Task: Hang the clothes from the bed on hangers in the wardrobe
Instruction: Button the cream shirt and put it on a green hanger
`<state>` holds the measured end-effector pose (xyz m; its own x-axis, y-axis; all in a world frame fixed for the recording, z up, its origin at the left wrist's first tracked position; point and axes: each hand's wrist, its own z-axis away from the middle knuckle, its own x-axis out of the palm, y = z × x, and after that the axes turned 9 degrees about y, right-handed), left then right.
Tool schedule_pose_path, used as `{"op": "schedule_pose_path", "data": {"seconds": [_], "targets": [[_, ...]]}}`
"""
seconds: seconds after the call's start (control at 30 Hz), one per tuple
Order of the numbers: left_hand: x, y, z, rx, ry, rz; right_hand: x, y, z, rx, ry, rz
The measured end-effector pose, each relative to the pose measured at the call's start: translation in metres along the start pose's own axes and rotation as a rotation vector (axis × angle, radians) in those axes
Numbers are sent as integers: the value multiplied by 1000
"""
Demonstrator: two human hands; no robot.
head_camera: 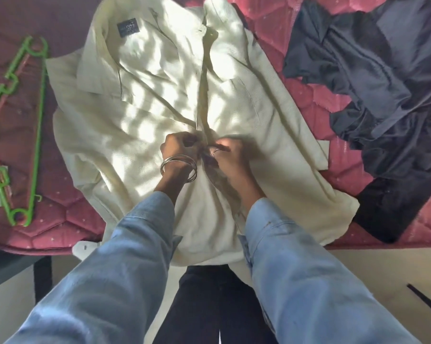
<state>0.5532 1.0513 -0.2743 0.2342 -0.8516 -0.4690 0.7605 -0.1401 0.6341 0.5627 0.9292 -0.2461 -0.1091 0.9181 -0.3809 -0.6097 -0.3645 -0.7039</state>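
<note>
From my head camera, the cream shirt (184, 108) lies spread flat across the middle of the frame on the pink quilted bed (308, 100), collar toward the top. My left hand (177, 147) and right hand (228, 152) meet at its front placket just below centre, fingers of both curled and pinching the cloth there, as if working a button; the blur hides which one.

The green hanger (16, 125) lies at the left edge of the frame, well apart from my hands, and the dark clothes (383, 108) sit heaped at the upper right.

I think the risks are these. If I fasten too far up, the hanger may not slip in through the neck. The shirt's hem droops over the bed edge at lower centre, so a tug could drag it floorward. The wardrobe is out of view.
</note>
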Motion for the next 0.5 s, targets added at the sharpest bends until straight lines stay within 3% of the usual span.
{"op": "schedule_pose_path", "data": {"seconds": [0.2,0.3,0.4,0.5], "targets": [[0,3,7,-70,-33,201,-3,-12,-6,249,-103,-193],[-2,-8,8,-32,145,70,-6,-3,-10,160,-128,-75],[-22,-17,22,-52,371,-108,-20,17,-7,-127,170,26],[-42,-35,60,-77,562,-502,-54,47,7,-305,551,253]]}}
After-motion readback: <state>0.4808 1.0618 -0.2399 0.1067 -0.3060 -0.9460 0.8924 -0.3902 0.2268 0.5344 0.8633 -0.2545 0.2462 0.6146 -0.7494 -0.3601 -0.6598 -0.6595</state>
